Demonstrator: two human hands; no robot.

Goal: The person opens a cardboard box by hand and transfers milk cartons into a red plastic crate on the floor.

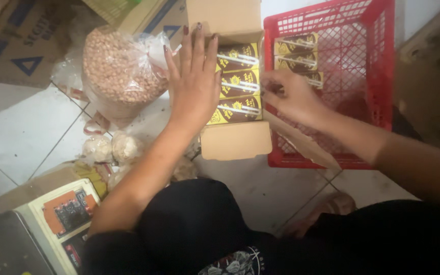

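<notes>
Now, from the head camera: left hand (193, 81) lies flat, fingers spread wide, steadying the open cardboard carton (232, 137) of brown-and-yellow packets (238, 84). Right hand (287, 97) pinches narrow at the carton's right edge, beside the red plastic crate (380, 76), where matching packets line the far wall.

Bare floor tiles (21, 137) at left and a patch near the knees (266, 188) offer open passage. A bag of nuts (120, 69) crowds the carton (235, 140) on its left, the red crate (378, 61) walls its right, touching. Small bags (110, 148) and a scale (62, 216) clutter the lower left; cardboard boxes (16, 40) block the far side.
</notes>
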